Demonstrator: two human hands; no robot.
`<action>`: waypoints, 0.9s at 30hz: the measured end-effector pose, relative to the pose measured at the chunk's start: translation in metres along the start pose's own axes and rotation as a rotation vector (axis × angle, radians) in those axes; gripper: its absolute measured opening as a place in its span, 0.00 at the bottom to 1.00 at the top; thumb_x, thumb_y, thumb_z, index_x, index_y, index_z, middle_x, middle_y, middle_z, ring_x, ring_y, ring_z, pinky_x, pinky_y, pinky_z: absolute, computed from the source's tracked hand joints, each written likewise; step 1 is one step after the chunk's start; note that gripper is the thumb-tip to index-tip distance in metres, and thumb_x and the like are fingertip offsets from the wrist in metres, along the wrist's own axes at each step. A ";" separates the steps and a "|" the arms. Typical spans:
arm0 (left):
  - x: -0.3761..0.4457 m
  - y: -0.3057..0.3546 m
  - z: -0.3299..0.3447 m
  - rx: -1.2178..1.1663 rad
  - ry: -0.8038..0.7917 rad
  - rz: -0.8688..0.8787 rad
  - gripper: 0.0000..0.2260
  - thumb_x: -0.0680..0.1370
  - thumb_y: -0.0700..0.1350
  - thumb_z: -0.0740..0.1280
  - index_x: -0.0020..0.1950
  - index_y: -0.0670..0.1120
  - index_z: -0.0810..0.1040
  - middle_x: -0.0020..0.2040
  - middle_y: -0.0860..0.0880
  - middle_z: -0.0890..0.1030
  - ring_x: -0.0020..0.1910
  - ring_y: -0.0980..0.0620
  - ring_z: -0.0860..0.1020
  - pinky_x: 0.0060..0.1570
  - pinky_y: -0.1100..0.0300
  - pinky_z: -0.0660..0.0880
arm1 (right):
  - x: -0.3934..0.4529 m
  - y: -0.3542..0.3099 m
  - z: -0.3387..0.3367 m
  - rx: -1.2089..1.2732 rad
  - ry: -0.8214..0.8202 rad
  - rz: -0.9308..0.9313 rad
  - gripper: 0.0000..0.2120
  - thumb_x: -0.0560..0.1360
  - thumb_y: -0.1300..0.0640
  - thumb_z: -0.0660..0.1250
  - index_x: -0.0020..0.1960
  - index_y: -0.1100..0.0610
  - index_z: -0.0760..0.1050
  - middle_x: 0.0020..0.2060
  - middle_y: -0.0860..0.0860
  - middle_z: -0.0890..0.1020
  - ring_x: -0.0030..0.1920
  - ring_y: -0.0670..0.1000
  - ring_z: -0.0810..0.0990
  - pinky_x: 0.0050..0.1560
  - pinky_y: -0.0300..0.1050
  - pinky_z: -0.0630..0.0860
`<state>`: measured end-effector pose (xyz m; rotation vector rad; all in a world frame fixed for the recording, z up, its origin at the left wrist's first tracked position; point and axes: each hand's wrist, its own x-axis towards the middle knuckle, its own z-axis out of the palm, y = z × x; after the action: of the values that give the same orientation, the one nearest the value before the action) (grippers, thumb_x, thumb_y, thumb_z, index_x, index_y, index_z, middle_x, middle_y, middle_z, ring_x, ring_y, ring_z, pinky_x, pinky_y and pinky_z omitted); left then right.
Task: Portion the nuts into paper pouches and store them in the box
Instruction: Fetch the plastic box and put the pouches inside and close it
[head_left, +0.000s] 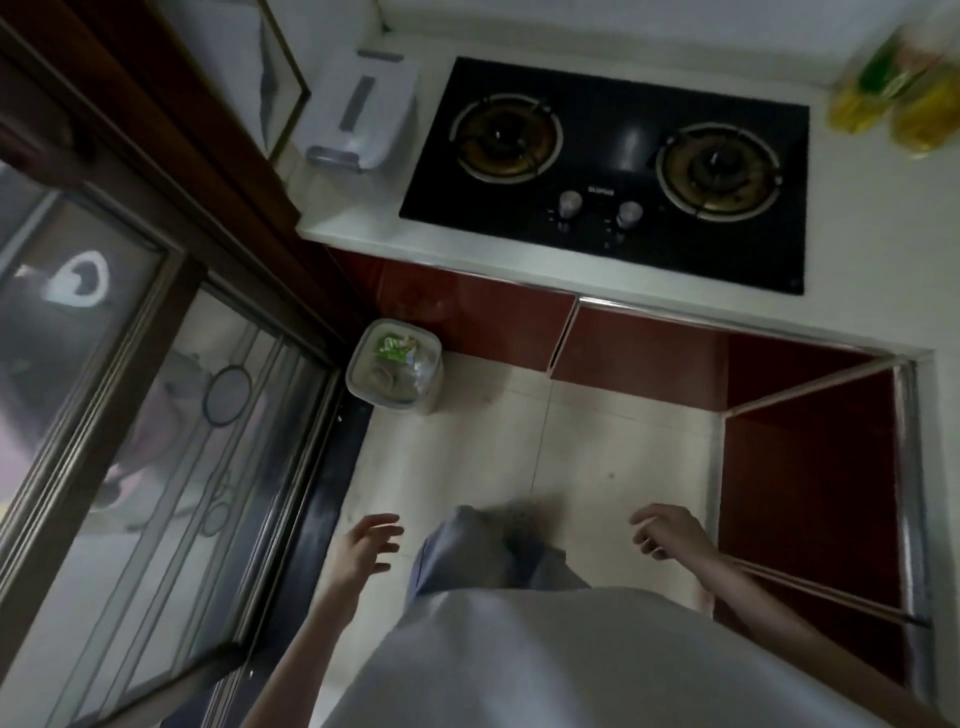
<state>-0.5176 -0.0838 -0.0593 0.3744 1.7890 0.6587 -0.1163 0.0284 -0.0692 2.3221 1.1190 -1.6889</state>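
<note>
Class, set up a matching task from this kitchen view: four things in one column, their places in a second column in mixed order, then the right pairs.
Things
1. gas hob
2. waste bin
3. white container
4. yellow bottles

Places
A. far right of the counter
B. on the floor by the red cabinet
C. set into the counter, middle
D. counter's left end

Pairs: 1-C, 2-B, 3-D, 4-A

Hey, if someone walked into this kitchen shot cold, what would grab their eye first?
Most likely the black two-burner gas stove set in the white counter at the top. Next, the small waste bin with green scraps on the floor in the corner by the glass sliding door. Low in the picture, the left hand and right hand hang relaxed and hold nothing; no nuts or pouches show.
</note>
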 end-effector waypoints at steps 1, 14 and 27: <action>0.006 0.005 0.000 -0.012 0.010 -0.017 0.09 0.80 0.37 0.60 0.53 0.44 0.79 0.47 0.46 0.83 0.43 0.47 0.79 0.41 0.55 0.72 | 0.007 -0.019 -0.006 -0.009 0.006 -0.027 0.13 0.71 0.68 0.58 0.42 0.58 0.81 0.31 0.55 0.83 0.29 0.50 0.80 0.30 0.38 0.74; 0.124 0.115 -0.033 -0.129 0.065 -0.095 0.10 0.79 0.36 0.59 0.52 0.45 0.80 0.46 0.46 0.84 0.41 0.48 0.78 0.38 0.57 0.72 | 0.073 -0.232 -0.004 -0.004 -0.007 -0.076 0.11 0.70 0.71 0.59 0.43 0.63 0.79 0.30 0.58 0.81 0.29 0.52 0.77 0.30 0.39 0.71; 0.272 0.335 -0.049 -0.183 0.084 0.072 0.09 0.74 0.35 0.66 0.48 0.46 0.81 0.39 0.47 0.82 0.38 0.48 0.78 0.33 0.60 0.74 | 0.133 -0.516 0.008 -0.035 -0.109 -0.469 0.15 0.75 0.70 0.55 0.48 0.60 0.80 0.35 0.56 0.82 0.32 0.49 0.78 0.32 0.38 0.74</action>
<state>-0.6742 0.3213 -0.0552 0.2911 1.7841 0.8936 -0.4034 0.4727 -0.0034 2.0240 1.7552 -1.8802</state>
